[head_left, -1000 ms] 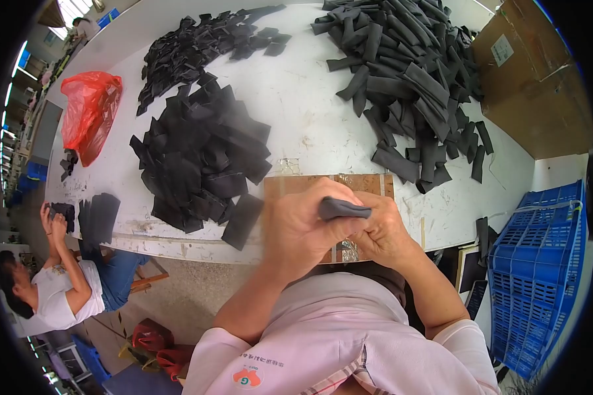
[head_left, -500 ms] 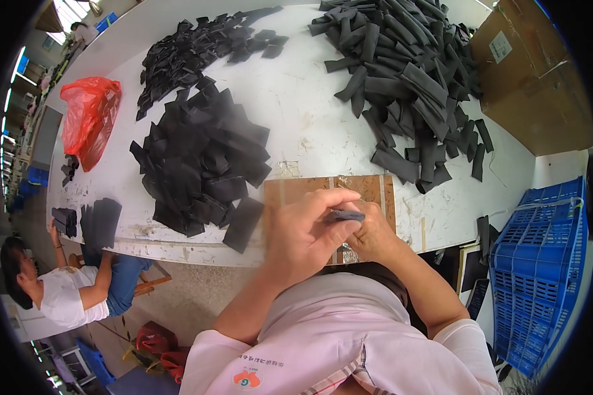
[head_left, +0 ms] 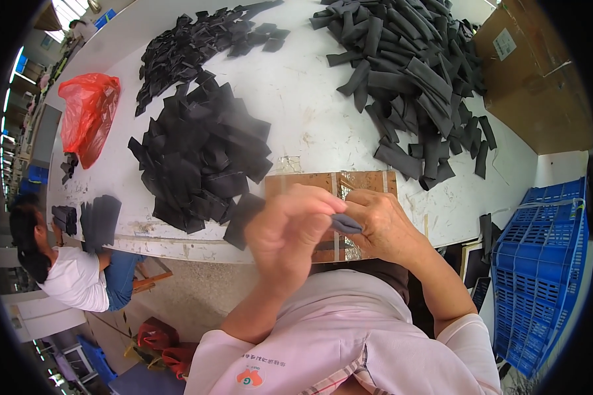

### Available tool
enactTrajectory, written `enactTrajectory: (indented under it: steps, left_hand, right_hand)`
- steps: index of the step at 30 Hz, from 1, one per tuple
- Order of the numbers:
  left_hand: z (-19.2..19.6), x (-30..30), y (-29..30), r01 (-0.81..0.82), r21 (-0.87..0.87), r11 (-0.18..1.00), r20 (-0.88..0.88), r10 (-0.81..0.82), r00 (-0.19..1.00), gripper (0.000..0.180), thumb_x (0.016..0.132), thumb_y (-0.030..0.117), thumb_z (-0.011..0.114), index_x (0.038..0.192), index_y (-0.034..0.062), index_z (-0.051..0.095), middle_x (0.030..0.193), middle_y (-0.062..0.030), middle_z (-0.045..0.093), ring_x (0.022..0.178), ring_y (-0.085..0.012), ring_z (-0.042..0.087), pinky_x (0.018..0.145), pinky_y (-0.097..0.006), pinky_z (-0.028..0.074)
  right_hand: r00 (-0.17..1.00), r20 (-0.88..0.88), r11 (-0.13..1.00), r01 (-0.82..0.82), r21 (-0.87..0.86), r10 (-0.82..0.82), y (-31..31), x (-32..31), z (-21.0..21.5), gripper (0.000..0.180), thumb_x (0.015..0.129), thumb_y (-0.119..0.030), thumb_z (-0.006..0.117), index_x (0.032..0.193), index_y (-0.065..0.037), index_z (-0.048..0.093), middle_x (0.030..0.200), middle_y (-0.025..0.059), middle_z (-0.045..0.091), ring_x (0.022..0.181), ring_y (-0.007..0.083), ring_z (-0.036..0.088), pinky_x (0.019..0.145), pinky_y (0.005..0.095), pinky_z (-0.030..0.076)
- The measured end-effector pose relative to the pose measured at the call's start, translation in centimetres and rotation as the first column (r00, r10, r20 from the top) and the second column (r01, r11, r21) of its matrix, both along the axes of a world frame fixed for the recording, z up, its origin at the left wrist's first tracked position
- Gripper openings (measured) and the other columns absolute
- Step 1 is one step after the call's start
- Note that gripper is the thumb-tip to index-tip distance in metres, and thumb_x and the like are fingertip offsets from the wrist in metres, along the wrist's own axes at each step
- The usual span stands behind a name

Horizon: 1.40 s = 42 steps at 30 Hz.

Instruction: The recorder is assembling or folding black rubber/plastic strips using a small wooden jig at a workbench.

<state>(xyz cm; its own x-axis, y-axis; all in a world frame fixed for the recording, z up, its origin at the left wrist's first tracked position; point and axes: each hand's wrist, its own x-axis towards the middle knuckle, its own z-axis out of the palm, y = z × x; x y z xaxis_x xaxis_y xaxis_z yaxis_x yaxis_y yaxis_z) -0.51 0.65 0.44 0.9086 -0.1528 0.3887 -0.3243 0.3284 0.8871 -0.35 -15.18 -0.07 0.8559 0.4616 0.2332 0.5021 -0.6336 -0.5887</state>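
Note:
Close in front of me, above a brown board (head_left: 303,181) on the table, I hold a small dark grey fabric tube (head_left: 346,224). My right hand (head_left: 383,222) is closed round its right side, with its end showing between the fingers. My left hand (head_left: 286,230), slightly blurred, has its thumb and forefinger pinched at the tube's left end. Just left of the board lies a pile of flat dark fabric pieces (head_left: 201,155); one piece at its near edge is partly behind my left hand. A large heap of dark grey fabric tubes (head_left: 408,85) lies at the far right.
Smaller dark pieces (head_left: 184,49) spread at the far left. A red plastic bag (head_left: 89,115) lies on the white table's left side. Right of the heap stands a cardboard box (head_left: 534,72), with blue crates (head_left: 540,270) below. Another person (head_left: 79,276) sits at the left edge.
My left hand has shifted left and turned, and more of the fabric tube shows between my hands. The person at the left has leaned closer to the table.

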Motion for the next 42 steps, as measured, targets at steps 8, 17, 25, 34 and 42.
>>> enactTrajectory:
  steps: [8, 17, 25, 34, 42]
  left_hand:
    - [-0.9, -0.4, 0.3, -0.089, -0.233, 0.968, -0.200, 0.042, 0.979, 0.014, 0.085, 0.015, 0.054, 0.082, 0.0020, 0.051, 0.080, -0.0121, 0.058, 0.076, -0.0186, 0.051, 0.074, -0.032, 0.041]
    - [-0.9, -0.4, 0.4, -0.202, -0.224, 0.953, -0.171, 0.166, 0.971, 0.014, 0.089, 0.015, 0.047, 0.085, 0.0020, 0.050, 0.079, -0.0095, 0.055, 0.075, -0.0167, 0.050, 0.073, -0.031, 0.040]
    - [-1.3, -0.7, -0.1, -0.185, -0.205, 0.961, -0.188, 0.146, 0.971, 0.014, 0.090, 0.014, 0.044, 0.086, 0.0018, 0.049, 0.082, -0.0095, 0.056, 0.074, -0.0150, 0.051, 0.072, -0.029, 0.042]
    - [-5.9, -1.0, 2.9, -0.437, 0.148, 0.887, -0.417, 0.457, 0.786, 0.010, 0.084, 0.007, 0.049, 0.080, -0.0005, 0.055, 0.077, -0.0056, 0.058, 0.068, -0.0116, 0.050, 0.065, -0.023, 0.040]
    - [-10.6, -2.6, 8.7, -0.439, 0.837, 0.327, 0.086, 0.713, 0.695, 0.029, 0.070, 0.004, 0.059, 0.098, -0.0003, 0.052, 0.099, -0.0168, 0.052, 0.095, -0.0334, 0.047, 0.082, -0.039, 0.038]
  right_hand:
    - [0.999, 0.025, 0.995, 0.036, 0.093, -0.038, 0.4, -0.4, -2.5, 0.028, 0.067, -0.020, 0.068, 0.060, -0.002, 0.048, 0.057, 0.0095, 0.048, 0.051, 0.0262, 0.051, 0.043, 0.0371, 0.040]
    - [0.999, 0.015, 1.000, 0.030, -0.006, -0.030, 0.4, -0.3, 0.5, 0.029, 0.068, -0.022, 0.068, 0.058, -0.002, 0.049, 0.058, 0.0102, 0.050, 0.052, 0.0267, 0.052, 0.045, 0.0368, 0.041]
    - [0.994, 0.112, 0.999, 0.004, 0.044, -0.009, 0.2, 0.1, -0.6, 0.026, 0.066, -0.021, 0.068, 0.062, -0.003, 0.051, 0.060, 0.0083, 0.051, 0.056, 0.0239, 0.052, 0.046, 0.0340, 0.042]
    - [0.830, 0.533, 0.890, 0.357, -0.282, -0.165, -3.7, 7.4, -2.0, 0.034, 0.062, -0.013, 0.066, 0.096, -0.011, 0.061, 0.111, 0.0082, 0.049, 0.108, 0.0283, 0.041, 0.091, 0.0427, 0.030]
    - [0.860, 0.393, 0.595, 0.510, -0.621, -0.327, -16.9, 14.6, -10.2, 0.029, 0.075, -0.011, 0.055, 0.103, -0.014, 0.061, 0.134, 0.0109, 0.032, 0.122, 0.0341, 0.031, 0.094, 0.0383, 0.035]
